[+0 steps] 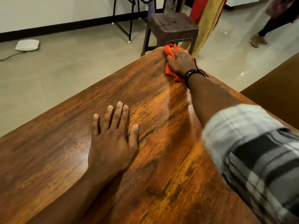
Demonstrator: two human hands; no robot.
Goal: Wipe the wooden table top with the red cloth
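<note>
The wooden table top (pixel 56 151) fills the lower part of the head view and narrows to a far corner. A bunched red cloth (pixel 169 52) lies at that far corner. My right hand (pixel 181 62) presses down on the cloth, arm stretched out, a dark bracelet on the wrist. My left hand (pixel 111 138) lies flat on the middle of the table with its fingers spread and holds nothing. A wet, glossy streak shows on the wood near my right forearm.
A brown plastic stool (pixel 171 28) stands just past the far corner, beside hanging red and yellow fabric (pixel 208 18). Black metal frame legs (pixel 123 21) stand by the wall. A white pad with a cable (pixel 27 44) lies on the floor. A person's legs (pixel 265 33) are at the upper right.
</note>
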